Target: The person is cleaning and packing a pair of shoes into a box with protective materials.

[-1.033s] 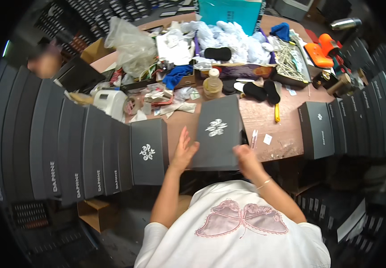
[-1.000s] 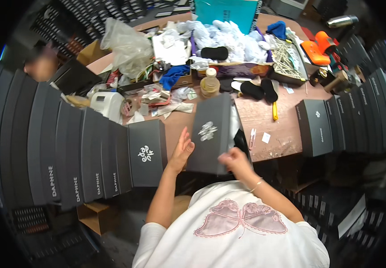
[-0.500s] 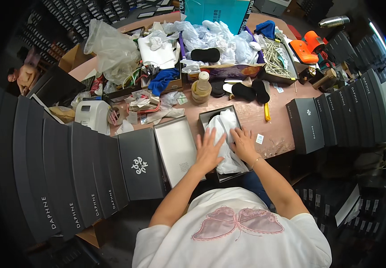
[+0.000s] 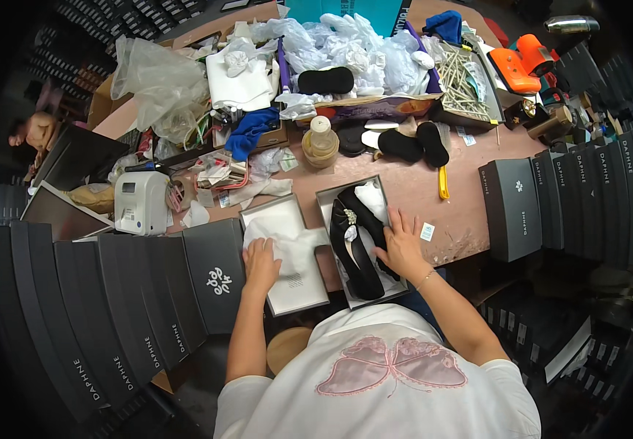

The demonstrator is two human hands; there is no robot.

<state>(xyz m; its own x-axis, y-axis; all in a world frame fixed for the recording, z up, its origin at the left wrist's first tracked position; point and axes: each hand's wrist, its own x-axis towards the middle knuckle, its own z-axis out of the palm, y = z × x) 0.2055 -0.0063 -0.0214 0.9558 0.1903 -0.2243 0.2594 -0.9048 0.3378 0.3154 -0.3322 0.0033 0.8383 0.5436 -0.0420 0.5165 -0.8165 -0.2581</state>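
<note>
Black shoe (image 4: 356,241) in open box (image 4: 326,199), right hand (image 4: 403,245) on it

Black shoes (image 4: 360,241) lying in grey box (image 4: 325,199); white paper (image 4: 291,245) at 9 o'clock; orange tool (image 4: 518,66) sitting at 1 o'clock.

We see brown tabletop (image 4: 470,212), very messy. Open shoe box (image 4: 364,245) near front edge, box lid (image 4: 285,256) just beside it on left. Rows of dark boxes (image 4: 111,300) at left, more dark boxes (image 4: 572,197) at right. White label printer (image 4: 140,203), yellow knife (image 4: 443,183), small jar (image 4: 321,139), crumpled plastic bags (image 4: 151,80) farther back.
</note>
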